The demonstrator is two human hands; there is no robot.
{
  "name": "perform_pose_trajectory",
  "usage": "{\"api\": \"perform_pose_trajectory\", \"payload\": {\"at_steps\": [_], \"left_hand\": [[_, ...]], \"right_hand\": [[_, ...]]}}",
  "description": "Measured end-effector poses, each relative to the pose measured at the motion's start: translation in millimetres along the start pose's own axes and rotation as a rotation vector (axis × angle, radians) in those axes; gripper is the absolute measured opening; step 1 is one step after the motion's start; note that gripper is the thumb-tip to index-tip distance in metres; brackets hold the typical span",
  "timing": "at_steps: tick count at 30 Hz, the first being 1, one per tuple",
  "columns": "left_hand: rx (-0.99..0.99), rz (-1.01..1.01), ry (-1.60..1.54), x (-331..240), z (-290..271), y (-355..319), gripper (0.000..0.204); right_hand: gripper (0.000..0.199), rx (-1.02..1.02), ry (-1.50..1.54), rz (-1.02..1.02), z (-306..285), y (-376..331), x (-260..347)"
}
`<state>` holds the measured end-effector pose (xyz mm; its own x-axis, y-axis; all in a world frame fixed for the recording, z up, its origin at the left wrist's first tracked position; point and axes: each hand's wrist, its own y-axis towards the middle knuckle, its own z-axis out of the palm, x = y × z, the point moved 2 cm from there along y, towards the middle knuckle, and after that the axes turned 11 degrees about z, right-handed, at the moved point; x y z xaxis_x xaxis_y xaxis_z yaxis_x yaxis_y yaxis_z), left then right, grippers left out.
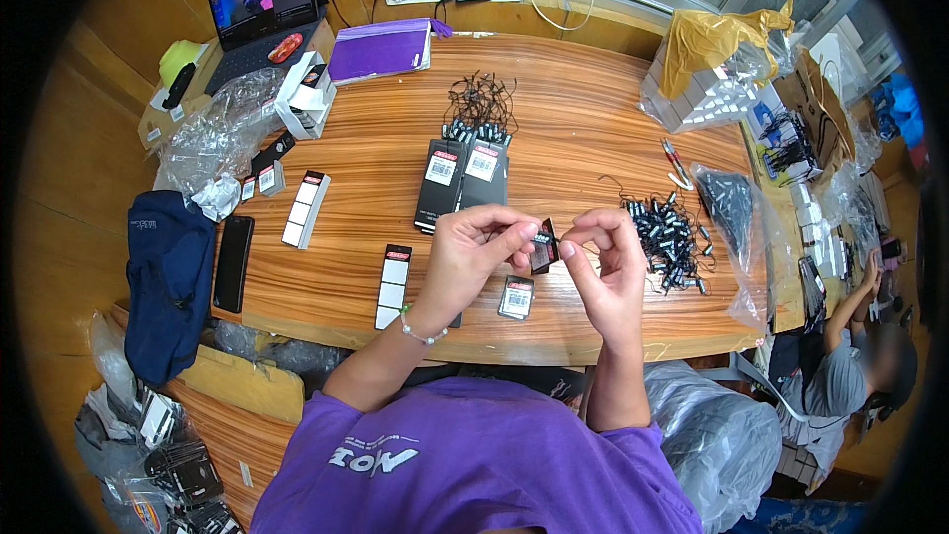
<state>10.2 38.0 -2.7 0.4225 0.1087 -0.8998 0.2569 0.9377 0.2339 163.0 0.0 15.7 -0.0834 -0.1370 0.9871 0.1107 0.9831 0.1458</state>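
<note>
My left hand (481, 245) pinches a small black hang tag (544, 249) over the front middle of the table. At the tag's right edge, the thumb and fingers of my right hand (608, 262) are drawn together; whatever is between them is too small to make out. Just below lies a small stack of labelled tags (516, 298). Beyond my hands are stacks of black tags (442, 178) with barcode stickers, their black cords bunched at the far end. A heap of black cord loops (672, 242) with small plastic ends lies right of my right hand.
Strips of white stickers (393, 287) lie left of my left hand, with a phone (233, 263) farther left. A clear bag of black pieces (727, 213) and small snips (677, 164) lie right. A laptop (262, 15) stands far left. Another person (850, 371) sits at right.
</note>
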Motion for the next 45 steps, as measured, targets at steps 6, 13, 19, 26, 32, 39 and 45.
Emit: {"api": "perform_pose_trajectory", "payload": {"at_steps": [6, 13, 19, 26, 32, 39, 45], "left_hand": [[0.036, 0.156, 0.121, -1, 1, 3, 0.015], [0.064, 0.14, 0.219, -7, 5, 1, 0.015], [0.068, 0.159, 0.245, -7, 3, 2, 0.015], [0.073, 0.19, 0.254, -5, 5, 2, 0.014], [0.302, 0.065, 0.46, -12, -3, 7, 0.012], [0.224, -0.103, 0.301, -14, -3, 3, 0.013], [0.173, -0.074, 0.167, -7, -5, -2, 0.013]], "right_hand": [[0.024, 0.006, 0.004, 0.009, -3, 1, -4], [0.024, 0.032, -0.013, 0.068, -3, 2, -8], [0.025, 0.009, 0.035, 0.058, -4, 4, -7], [0.024, 0.035, 0.101, 0.076, -3, 3, -9], [0.022, 0.292, 0.069, 0.247, -13, 6, -6], [0.021, 0.345, 0.231, 0.298, -9, 5, -10], [0.023, 0.33, 0.298, 0.233, -3, 6, -21]]}}
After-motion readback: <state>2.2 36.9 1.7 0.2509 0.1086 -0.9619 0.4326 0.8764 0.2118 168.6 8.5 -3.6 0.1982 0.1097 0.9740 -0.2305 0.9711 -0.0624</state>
